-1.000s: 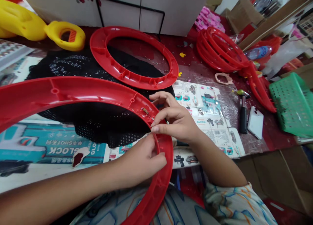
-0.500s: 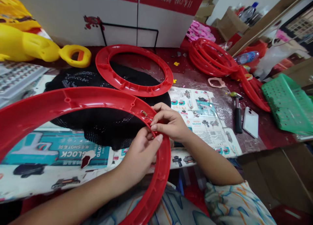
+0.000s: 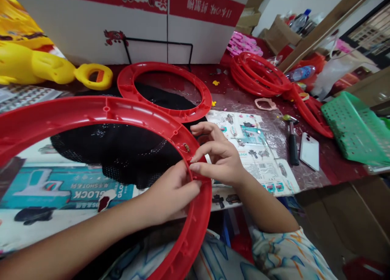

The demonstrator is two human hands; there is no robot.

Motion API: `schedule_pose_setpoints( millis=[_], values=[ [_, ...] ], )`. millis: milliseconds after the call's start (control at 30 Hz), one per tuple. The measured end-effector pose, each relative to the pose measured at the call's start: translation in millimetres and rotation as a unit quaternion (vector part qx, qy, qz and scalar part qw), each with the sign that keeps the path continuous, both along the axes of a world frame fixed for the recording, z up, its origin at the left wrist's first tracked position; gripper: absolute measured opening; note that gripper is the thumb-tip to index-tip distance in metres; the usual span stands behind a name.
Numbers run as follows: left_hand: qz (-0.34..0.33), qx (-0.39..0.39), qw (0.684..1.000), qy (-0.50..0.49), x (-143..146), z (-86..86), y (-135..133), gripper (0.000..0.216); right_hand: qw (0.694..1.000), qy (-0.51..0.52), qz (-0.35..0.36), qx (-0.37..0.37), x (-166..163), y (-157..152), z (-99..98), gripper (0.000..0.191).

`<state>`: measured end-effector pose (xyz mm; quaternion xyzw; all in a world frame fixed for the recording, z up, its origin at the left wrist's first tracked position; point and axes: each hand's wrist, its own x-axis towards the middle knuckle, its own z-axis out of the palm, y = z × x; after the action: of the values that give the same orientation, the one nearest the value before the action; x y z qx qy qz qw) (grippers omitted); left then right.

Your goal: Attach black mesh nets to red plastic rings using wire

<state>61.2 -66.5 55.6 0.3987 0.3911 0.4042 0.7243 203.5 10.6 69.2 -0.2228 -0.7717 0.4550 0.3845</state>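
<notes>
On GLOCK-printed sheet, both hands' fingers, left hand, right hand, pinched shut on red ring

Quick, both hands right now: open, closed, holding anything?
Left hand: closed, gripping the inner rim of the big red ring.
Right hand: fingertips pinched at the same rim; what they pinch cannot be told.

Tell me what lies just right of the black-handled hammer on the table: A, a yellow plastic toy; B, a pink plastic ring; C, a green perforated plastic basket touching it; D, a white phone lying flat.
D: a white phone lies flat on the table just right of the black-handled hammer, while the green perforated plastic basket sits farther right, apart from it.
</notes>
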Motion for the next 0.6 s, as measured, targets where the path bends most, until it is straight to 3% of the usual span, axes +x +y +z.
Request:
schedule_pose_setpoints(
  millis=[133,267,467,600],
  values=[
    [-0.068,0.001,0.998,-0.015,-2.3,-2.2,-2.4,0.014,0.997,-0.002,0.047,0.059,6.2,5.4,1.9,0.009],
    [-0.095,-0.039,0.995,-0.012,-2.6,-11.8,-4.7,0.015,0.992,-0.056,0.068,0.086,5.7,8.9,1.8,0.007],
    [-0.068,-0.066,0.995,-0.007,-5.4,-23.9,-5.9,0.015,0.989,-0.093,0.077,0.081,1.9,12.9,-4.8,0.009],
    [-0.046,-0.079,0.996,-0.021,-9.3,-25.4,-9.5,0.019,0.984,-0.106,0.077,0.118,8.9,16.3,-6.6,0.011]
  ],
)
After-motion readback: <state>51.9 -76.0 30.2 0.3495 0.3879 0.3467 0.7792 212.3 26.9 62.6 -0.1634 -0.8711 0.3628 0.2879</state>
